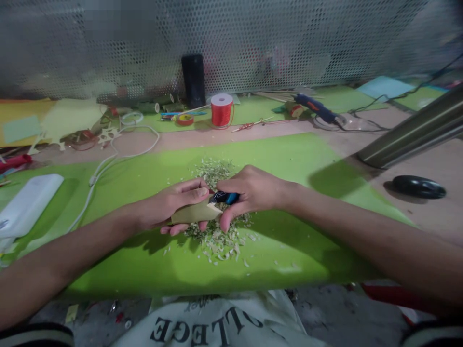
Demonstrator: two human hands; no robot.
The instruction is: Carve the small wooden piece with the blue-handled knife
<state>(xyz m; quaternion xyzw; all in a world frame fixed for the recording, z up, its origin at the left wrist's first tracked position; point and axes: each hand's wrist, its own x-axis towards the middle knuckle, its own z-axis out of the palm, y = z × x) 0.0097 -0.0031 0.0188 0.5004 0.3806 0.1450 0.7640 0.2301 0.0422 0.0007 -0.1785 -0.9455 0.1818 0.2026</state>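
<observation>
My left hand (181, 202) is wrapped round a pale tan piece (193, 213), wood or bamboo by its look, with a lighter cut face at its right end. In my right hand (246, 193) is a utility knife (229, 197) with a black and blue handle. Its tip meets the piece near the cut end, close to my left thumb. Right thumb and fingers curl round the handle and hide part of it. Below both hands, a heap of curly pale shavings (220, 243) lies on the green sheet (144, 265).
Left lie a white power bank (32, 205) and white cable (90, 180). Along the back stand a phone (193, 79) and red thread spool (222, 113), with a glue gun (318, 108) further right. A metal cylinder (415, 125) leans in at right, near a black mouse-like object (418, 187).
</observation>
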